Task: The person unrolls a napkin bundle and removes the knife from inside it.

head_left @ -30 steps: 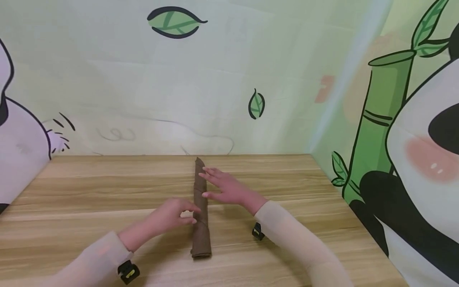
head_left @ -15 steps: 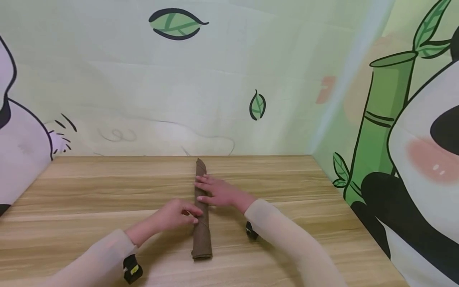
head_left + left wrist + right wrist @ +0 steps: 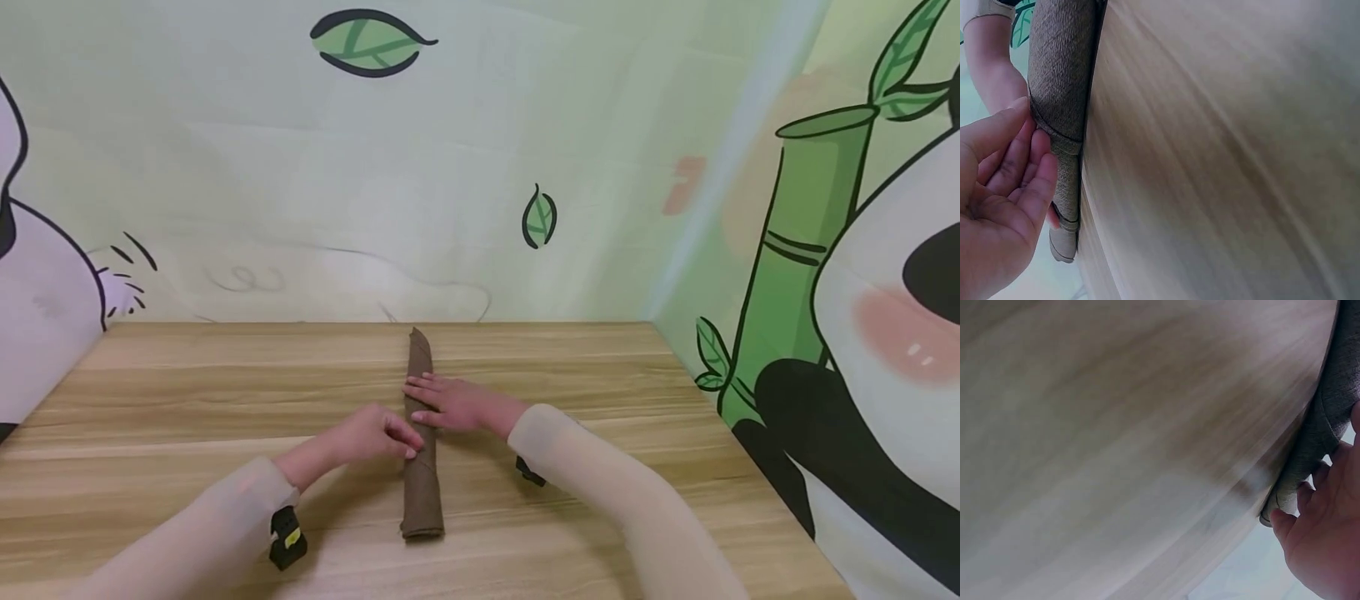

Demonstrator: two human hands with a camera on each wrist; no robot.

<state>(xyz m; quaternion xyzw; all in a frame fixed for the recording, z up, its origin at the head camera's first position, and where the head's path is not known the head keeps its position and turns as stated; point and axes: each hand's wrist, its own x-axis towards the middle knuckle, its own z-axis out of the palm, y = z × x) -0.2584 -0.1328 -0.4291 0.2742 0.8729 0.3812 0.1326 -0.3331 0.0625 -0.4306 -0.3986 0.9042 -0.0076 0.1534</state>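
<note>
A brown cloth rolled into a long narrow roll (image 3: 422,500) lies lengthwise on the wooden table (image 3: 187,392), running away from me. My right hand (image 3: 431,402) rests across the roll's middle with its fingers straight. My left hand (image 3: 393,435) touches the roll's left side just below, fingers loosely extended. In the left wrist view the left hand (image 3: 1007,181) has its fingertips against the roll (image 3: 1063,75). The right wrist view shows the right hand (image 3: 1319,544) lying on the roll (image 3: 1335,406) near its far end.
Walls printed with pandas, bamboo (image 3: 795,250) and leaves close off the table at the back and right. Bare wood lies on both sides of the roll. Both arms wear pale sleeves with small black wrist devices (image 3: 287,537).
My right hand has come down and back from hovering over the roll's far part to resting flat on its middle. The left hand stayed at the roll's left side.
</note>
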